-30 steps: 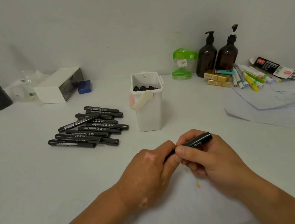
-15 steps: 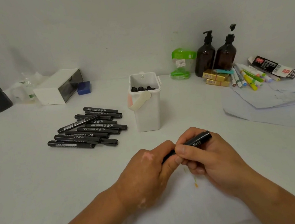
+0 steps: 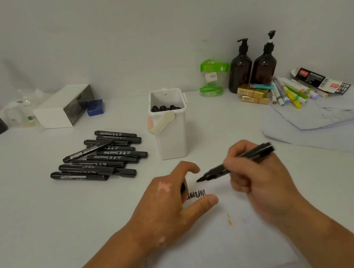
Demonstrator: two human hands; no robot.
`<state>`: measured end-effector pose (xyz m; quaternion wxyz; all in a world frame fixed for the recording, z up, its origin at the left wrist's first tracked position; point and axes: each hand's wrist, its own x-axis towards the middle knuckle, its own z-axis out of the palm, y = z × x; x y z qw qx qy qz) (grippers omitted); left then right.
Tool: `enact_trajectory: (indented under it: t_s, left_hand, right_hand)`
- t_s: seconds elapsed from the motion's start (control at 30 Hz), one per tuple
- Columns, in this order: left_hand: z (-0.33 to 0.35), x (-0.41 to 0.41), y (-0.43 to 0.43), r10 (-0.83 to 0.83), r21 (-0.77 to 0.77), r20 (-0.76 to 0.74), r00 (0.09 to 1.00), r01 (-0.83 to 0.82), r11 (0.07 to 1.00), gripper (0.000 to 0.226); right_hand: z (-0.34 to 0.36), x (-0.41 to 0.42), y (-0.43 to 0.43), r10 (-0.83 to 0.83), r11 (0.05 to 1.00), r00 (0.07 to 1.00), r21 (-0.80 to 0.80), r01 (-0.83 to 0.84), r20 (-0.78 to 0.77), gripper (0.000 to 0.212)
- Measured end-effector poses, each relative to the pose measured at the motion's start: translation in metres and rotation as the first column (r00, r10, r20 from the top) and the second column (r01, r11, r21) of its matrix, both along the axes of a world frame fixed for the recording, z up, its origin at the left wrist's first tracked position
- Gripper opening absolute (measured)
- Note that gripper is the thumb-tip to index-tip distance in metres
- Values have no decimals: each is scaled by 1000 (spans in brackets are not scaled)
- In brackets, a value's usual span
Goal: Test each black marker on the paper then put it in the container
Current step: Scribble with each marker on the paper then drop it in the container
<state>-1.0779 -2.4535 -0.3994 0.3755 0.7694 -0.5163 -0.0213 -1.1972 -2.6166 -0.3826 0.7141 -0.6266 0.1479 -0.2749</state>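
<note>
Right hand pinches an uncapped black plastic marker, its tip close to a black zigzag scribble
Left hand rests on the white paper sheet, fingers curled over a small black cap; the white plastic container stands behind, with a heap of capped black markers to its left

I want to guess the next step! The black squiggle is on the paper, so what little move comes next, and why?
Probably push the cap back on. The squiggle shows dark ink, the marker in the right hand has its bare tip away from the squiggle, and the left hand seems to hold the cap close by.
</note>
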Motion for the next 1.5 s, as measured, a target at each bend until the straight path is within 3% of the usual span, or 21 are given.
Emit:
enact_trajectory:
  t_s: [0.07,0.13,0.27,0.47,0.57,1.0,1.5]
  left_hand:
    - [-4,9,3,62,19,19,998,-63,998,52]
    - [-7,15,4,73,80,61,995,-78,994,51]
    - [-13,16,3,37,230,67,997,-51,972,60]
    - [-8,23,8,20,325,55,998,-37,945,58]
    - [-7,24,10,13,342,48,999,-29,939,56]
    - [-7,22,8,14,358,57,998,-33,933,50]
    - [-5,22,8,21,368,48,999,-38,929,49]
  right_hand:
    - [2,-2,-13,-89,989,995,123,84,37,5]
    - [1,-6,-22,-104,990,995,98,104,-6,13]
    - [-5,-5,-19,10,1000,993,11,-8,-118,26]
    - [-12,0,-4,-91,943,933,-330,-32,-349,16]
    - [-17,1,0,-133,909,908,-413,-48,-398,6]
    - [-23,3,0,-196,850,887,-524,-59,-418,10]
    - [-22,4,-2,-209,841,877,-537,-64,-432,8]
